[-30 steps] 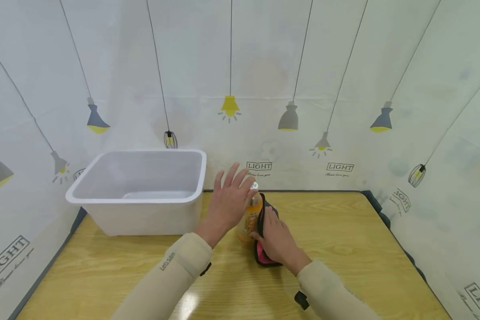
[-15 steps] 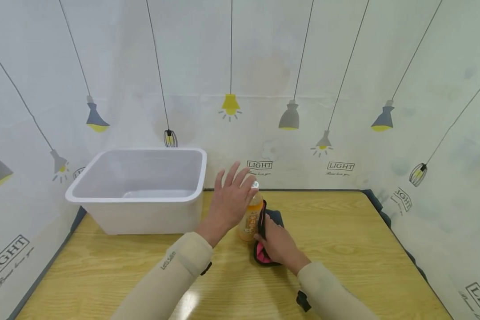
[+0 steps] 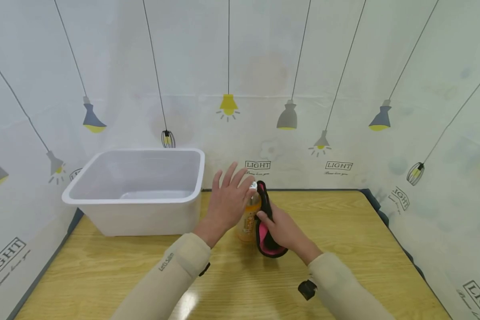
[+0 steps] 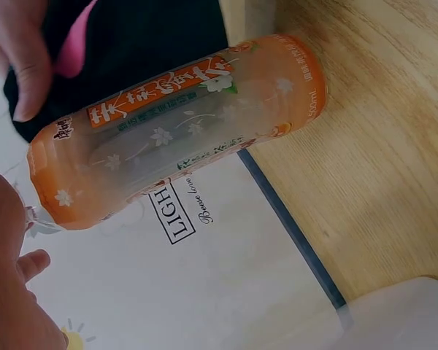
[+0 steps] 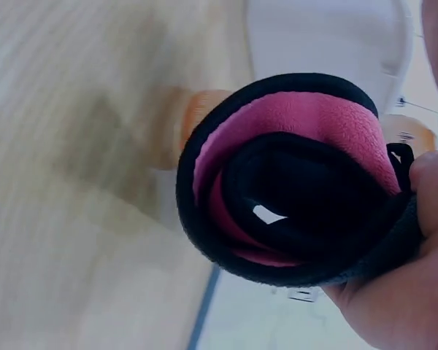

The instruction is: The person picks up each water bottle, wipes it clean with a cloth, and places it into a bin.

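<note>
An orange-labelled drink bottle [image 3: 247, 224] stands upright on the table in the head view, its label facing the camera in the left wrist view [image 4: 179, 124]. My left hand [image 3: 227, 202] pinches the bottle by its neck just under the white cap, other fingers spread upward. Beside the bottle, on its right, my right hand [image 3: 284, 226] grips a rolled cloth [image 3: 263, 231] with black edging and pink lining. In the right wrist view the cloth [image 5: 299, 113] shows its curled end, a small gap through its middle. Part of the bottle is hidden behind it there.
A large white plastic bin [image 3: 140, 213] stands at the back left of the wooden table [image 3: 344, 249]. A pale wall sheet [image 3: 336, 66] printed with hanging lamps closes off the back and sides.
My right hand has turned and lifted the cloth, which now stands more rolled and upright against the bottle's right side. My left hand and the bottle have stayed in place.
</note>
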`<state>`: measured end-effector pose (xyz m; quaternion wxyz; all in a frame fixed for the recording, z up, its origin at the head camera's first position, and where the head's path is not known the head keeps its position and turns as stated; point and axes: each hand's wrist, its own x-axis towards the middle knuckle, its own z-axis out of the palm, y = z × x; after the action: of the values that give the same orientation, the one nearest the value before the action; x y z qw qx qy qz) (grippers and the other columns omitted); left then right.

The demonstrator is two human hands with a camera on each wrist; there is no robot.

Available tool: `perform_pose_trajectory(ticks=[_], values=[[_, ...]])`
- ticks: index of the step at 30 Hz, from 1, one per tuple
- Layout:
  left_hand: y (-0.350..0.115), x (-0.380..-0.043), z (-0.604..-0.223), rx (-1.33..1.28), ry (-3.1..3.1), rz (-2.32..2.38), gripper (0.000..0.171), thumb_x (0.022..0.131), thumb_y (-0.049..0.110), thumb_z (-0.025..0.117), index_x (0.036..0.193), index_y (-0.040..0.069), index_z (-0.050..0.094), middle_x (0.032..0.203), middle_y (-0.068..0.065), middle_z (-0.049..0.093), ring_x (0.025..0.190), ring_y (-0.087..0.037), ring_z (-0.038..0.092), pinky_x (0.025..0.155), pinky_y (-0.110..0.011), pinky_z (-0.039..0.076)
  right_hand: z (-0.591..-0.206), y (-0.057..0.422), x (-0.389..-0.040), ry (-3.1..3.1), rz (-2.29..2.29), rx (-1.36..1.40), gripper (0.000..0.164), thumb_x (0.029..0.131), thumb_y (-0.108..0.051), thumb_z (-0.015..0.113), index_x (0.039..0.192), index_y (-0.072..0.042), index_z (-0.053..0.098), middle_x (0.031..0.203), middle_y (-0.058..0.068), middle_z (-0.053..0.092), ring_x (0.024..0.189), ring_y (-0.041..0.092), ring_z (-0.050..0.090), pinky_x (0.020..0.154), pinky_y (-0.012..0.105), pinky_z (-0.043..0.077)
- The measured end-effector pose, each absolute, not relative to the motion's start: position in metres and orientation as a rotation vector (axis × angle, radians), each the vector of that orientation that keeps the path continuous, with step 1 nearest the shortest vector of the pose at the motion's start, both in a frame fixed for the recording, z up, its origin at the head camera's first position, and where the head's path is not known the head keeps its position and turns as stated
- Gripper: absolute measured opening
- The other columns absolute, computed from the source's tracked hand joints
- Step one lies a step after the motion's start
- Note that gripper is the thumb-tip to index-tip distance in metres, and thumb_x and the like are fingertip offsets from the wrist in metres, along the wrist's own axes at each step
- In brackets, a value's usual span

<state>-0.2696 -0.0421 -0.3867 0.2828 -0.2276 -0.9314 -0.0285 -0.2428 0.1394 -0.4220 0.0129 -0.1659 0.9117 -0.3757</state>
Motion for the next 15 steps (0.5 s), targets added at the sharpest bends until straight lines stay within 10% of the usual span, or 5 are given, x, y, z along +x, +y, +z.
perform_pose_trajectory(ticks=[15], values=[[-0.043, -0.271, -0.389, -0.596, -2.502, -0.089, 0.038, 0.104, 0.043, 0.038, 0.137, 0.027, 0.047, 0.149, 0.0, 0.043, 0.149, -0.026, 0.023, 0.114, -0.055, 0.026, -0.386, 0.126, -0.25, 2.952, -1.122, -0.792, 0.071, 0.102, -0.031, 0.048, 0.158, -0.013, 0.007, 0.152, 0.017, 0.041, 0.136, 0.032, 0.046, 0.107, 0.051, 0.041]])
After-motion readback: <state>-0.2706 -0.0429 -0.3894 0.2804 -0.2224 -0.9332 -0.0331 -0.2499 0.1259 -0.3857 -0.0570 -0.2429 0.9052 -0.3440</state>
